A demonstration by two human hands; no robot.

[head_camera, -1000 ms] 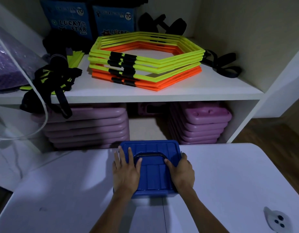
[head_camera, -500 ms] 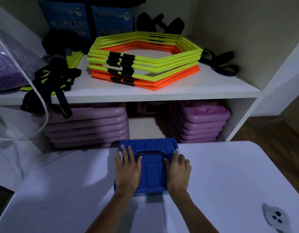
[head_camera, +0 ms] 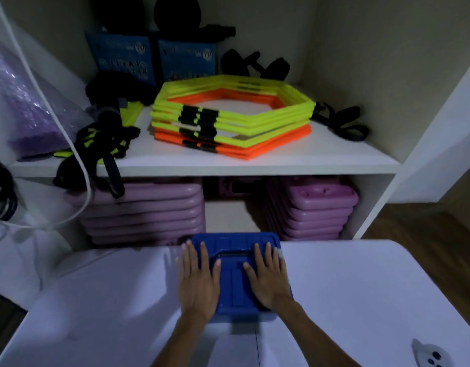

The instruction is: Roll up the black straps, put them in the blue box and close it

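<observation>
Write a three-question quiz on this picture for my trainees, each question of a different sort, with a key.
1. True or false: the blue box has its lid on.
2. Which hand rests on the lid: A left hand, B right hand, C both?
3. What lies stacked on the shelf above the box?

Key: 1 true. 2 C, both lie flat on it. 3 Yellow and orange hexagon rings.
</observation>
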